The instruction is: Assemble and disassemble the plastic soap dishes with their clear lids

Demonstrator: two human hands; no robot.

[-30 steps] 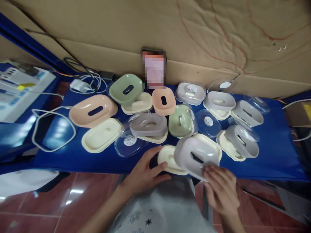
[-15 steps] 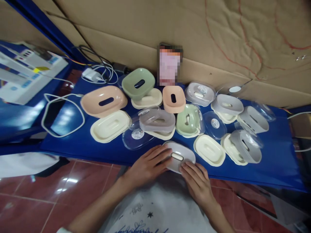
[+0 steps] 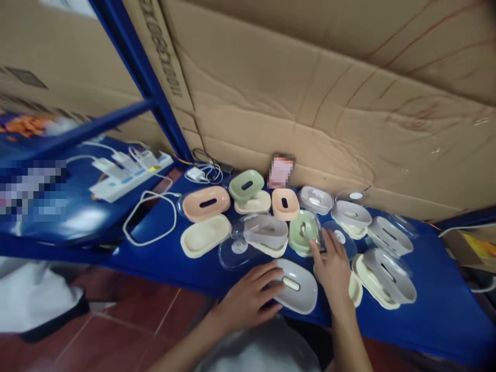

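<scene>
A grey soap dish (image 3: 301,299) with a slotted middle lies at the table's front edge, a cream piece showing in its slot. My left hand (image 3: 251,294) grips its left end, fingers on top and thumb at the near side. My right hand (image 3: 334,266) is open with nothing in it, fingers apart over a cream base tray (image 3: 355,292) that it partly hides. Its fingertips are close to a clear lid (image 3: 349,247) with a round label and a green soap dish (image 3: 300,232); whether they touch is unclear.
More soap dishes cover the blue table (image 3: 155,271): a peach dish (image 3: 197,206), a green dish (image 3: 240,192) and several grey ones to the right. A white power strip (image 3: 116,187) and looped cable (image 3: 126,227) lie left. Cardboard (image 3: 251,103) stands behind. A blurred upright screen leans there.
My right hand has let go of the grey soap dish and moved up and right, over the cream tray. My left hand stays on the dish. The camera view has tilted up and left.
</scene>
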